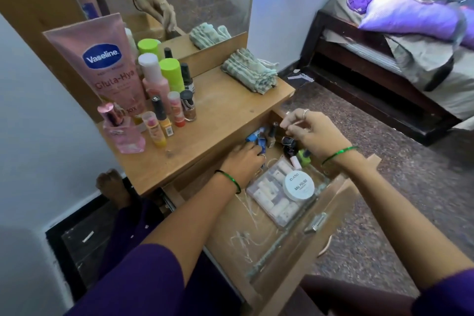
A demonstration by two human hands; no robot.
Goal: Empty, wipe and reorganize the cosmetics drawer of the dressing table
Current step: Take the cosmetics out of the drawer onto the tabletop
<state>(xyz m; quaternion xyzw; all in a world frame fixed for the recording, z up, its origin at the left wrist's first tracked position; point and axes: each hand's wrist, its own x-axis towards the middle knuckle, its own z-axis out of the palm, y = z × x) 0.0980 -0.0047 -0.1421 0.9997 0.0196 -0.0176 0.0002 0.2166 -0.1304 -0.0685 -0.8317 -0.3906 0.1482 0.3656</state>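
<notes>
From the head view, our left hand (245, 159) grips blue nail polish bottles (256, 137) at the drawer (289, 259) back; our right hand (311, 133) pinches something small, unclear. Light, slippery, breakable glass: we'd grasp bodies, not caps.

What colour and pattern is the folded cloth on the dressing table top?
The cloth is pale green-grey with white stripes, seen best in the head view.

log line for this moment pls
stage: emptying drawer | left hand: grips blue bottles | right hand: pinching something small, unclear | cloth: on tabletop, untouched
</notes>
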